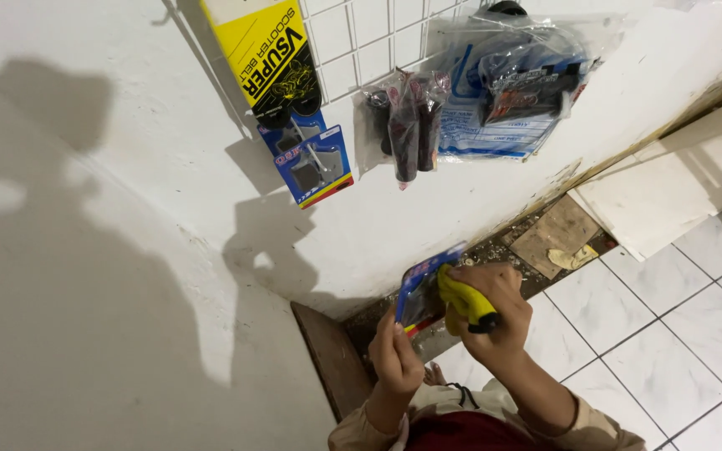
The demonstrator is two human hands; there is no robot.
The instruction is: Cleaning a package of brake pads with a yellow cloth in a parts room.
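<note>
Left hand (pixel 396 357) pinches the flat blue blister-pack card (pixel 421 288) upright (long axis tilted up-right); right hand (pixel 495 321), just beside, grips a yellow cloth (pixel 464 302) against it.

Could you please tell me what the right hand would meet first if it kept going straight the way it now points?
Probably the blue blister pack: the right hand presses a yellow cloth against it, toward the white wall behind.

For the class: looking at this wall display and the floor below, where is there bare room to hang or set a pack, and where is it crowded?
Free: the white wall left of the blue blister pack, and the floor tiles right of the right hand. Crowded: the wire grid, where the yellow box and plastic bags overlap.
</note>
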